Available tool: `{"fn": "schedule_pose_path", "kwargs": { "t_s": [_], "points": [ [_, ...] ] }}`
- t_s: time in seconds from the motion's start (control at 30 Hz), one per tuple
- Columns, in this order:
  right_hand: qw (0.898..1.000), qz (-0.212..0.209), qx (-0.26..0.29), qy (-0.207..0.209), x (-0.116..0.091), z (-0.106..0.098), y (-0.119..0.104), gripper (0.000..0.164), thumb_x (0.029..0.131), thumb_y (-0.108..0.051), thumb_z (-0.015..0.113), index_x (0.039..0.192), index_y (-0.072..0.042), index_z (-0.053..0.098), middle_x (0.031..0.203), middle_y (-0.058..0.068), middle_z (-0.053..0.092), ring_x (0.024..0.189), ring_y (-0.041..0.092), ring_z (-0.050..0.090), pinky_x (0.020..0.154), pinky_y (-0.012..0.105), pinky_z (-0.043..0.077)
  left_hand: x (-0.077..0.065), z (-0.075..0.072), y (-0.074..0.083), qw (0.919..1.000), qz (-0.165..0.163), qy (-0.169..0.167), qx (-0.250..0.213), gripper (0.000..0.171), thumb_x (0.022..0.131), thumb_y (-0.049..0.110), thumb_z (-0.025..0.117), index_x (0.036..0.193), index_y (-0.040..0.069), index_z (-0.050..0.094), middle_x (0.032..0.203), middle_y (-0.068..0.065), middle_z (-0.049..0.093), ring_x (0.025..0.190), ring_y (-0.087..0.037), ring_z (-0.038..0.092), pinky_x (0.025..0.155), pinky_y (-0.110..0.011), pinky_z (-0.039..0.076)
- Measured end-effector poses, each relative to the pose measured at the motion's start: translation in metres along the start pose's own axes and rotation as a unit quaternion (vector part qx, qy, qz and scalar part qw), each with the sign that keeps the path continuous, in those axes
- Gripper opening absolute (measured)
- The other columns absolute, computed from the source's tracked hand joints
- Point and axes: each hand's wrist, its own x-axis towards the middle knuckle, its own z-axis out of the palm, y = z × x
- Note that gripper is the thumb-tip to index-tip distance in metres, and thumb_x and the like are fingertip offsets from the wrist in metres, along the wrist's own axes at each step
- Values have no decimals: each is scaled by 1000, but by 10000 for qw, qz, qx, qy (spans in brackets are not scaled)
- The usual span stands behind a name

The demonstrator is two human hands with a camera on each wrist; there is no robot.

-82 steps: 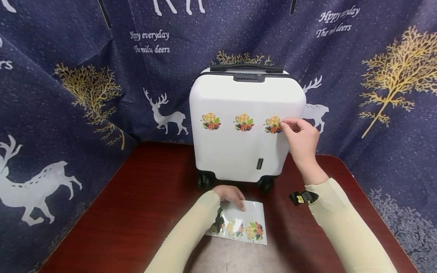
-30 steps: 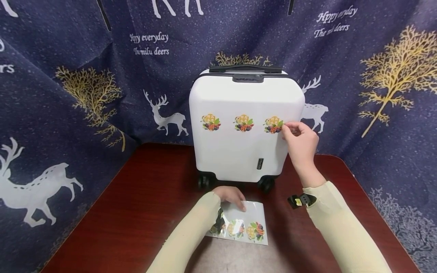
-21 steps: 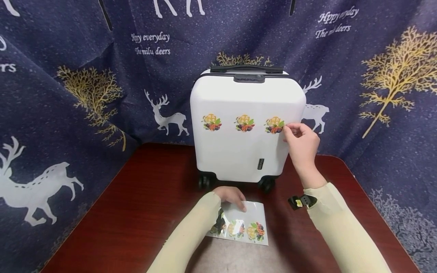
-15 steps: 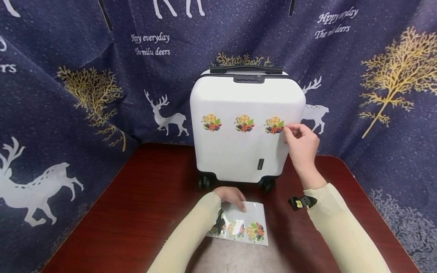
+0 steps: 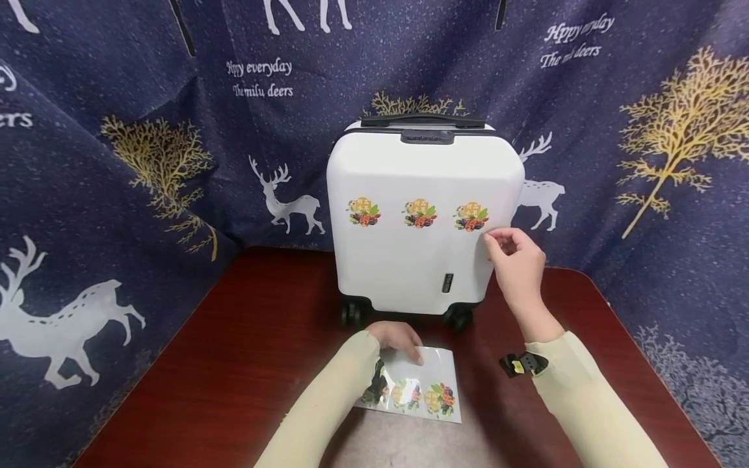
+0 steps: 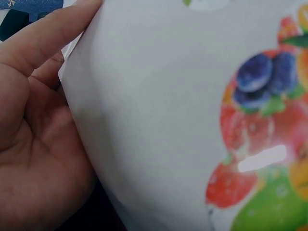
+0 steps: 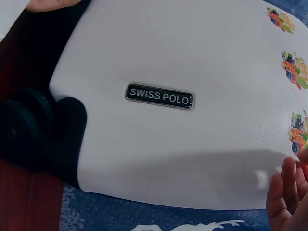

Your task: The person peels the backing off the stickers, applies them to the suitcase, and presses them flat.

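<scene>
A white suitcase [image 5: 398, 260] stands upright, three round fruit stickers in a row across its front. Just below and right of the right-hand sticker [image 5: 471, 216], my right hand [image 5: 517, 263] is at the suitcase front, fingers bent, thumb and index tips close together. No item shows between them. In the right wrist view its fingers [image 7: 288, 192] appear at the lower right. Low in front of the suitcase, my left hand [image 5: 399, 337] grips a glossy white sticker sheet [image 5: 435, 364], thumb on top. More fruit stickers line the sheet's near edge; its left part is hidden by the sleeve.
The suitcase has a black top handle [image 5: 424, 121], black wheels [image 5: 458, 317] and a SWISS POLO badge [image 7: 160, 96]. It stands on a dark red table [image 5: 234, 351] with a blue deer-print cloth [image 5: 304, 149] hanging behind. A wrist strap [image 5: 526, 364] is on my right wrist.
My right hand was at the right-hand sticker's right edge and has slid down, leaving that edge uncovered. My left hand still holds the sheet in place.
</scene>
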Motion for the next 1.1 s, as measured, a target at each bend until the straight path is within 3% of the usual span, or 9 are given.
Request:
{"fn": "schedule_pose_path", "kwargs": {
  "t_s": [0.13,0.33,0.4,0.73,1.1],
  "points": [
    [9998,54,-111,-139,-7,-4,1,16,94,-10,72,103,3,72,73,-28,54,65,-11,49,60,6,40,-2,0,2,10000,-3,16,-12,19,86,16,78,103,7,77,84,-4,74,72,-15,67,66,-30,59],
    [9984,179,-349,-416,-18,-10,2,18,94,-12,71,106,1,72,91,16,71,70,-12,49,65,4,41,-1,0,1,9999,-44,14,-104,20,86,17,78,104,8,77,84,-5,75,72,-16,68,67,-31,60],
    [9978,210,-407,-489,-21,-12,3,18,94,-13,72,106,1,72,95,21,72,70,-13,49,65,4,41,-1,0,0,9999,-56,8,-120,19,86,17,78,103,8,77,85,-5,75,72,-17,68,67,-32,60],
    [9906,557,-651,-1062,-30,-21,6,20,96,-19,70,108,-3,73,103,19,72,74,-14,51,69,2,42,0,1,-1,9999,-64,98,-33,22,85,18,79,105,9,77,85,-5,75,72,-17,68,67,-32,59],
    [9855,517,-786,-1409,-41,-25,16,19,97,-17,69,106,-1,73,101,20,73,74,-13,50,69,5,41,0,2,-1,9997,-149,107,-146,20,84,18,79,103,10,77,84,-5,75,72,-17,68,66,-31,59]
  ]
}}
